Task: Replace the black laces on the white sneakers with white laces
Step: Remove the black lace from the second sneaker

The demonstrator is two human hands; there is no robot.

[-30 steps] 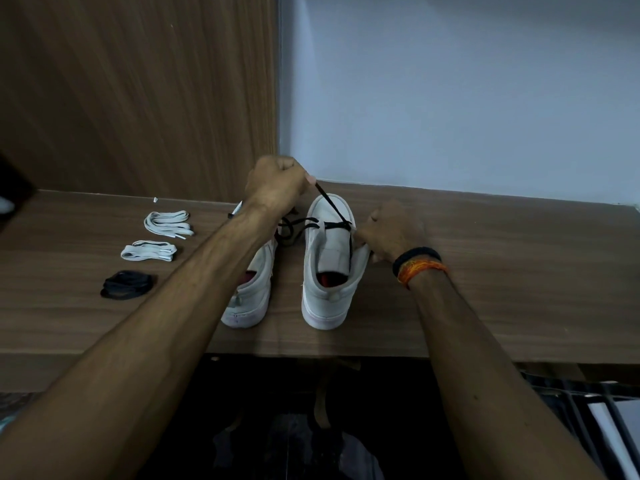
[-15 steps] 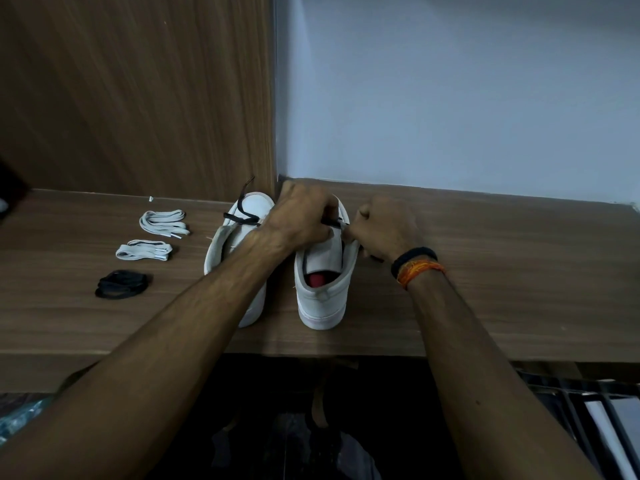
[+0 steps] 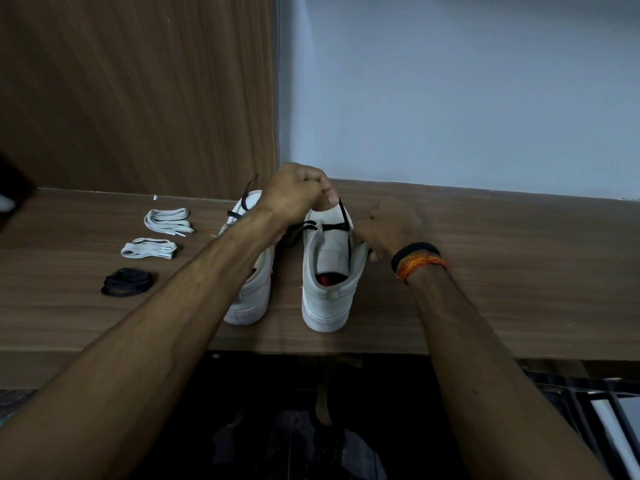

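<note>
Two hands on the smooth white sneaker (image 3: 327, 271): left (image 3: 298, 194) pinching thin black lace (image 3: 343, 213), right (image 3: 388, 230) gripping its side.

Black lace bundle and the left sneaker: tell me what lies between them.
Head view: only the left forearm crosses above that stretch; the shelf between the black lace bundle and left sneaker is bare wood.

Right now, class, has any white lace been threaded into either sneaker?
No: both white lace bundles lie folded on the shelf, apart from the sneakers.
</note>
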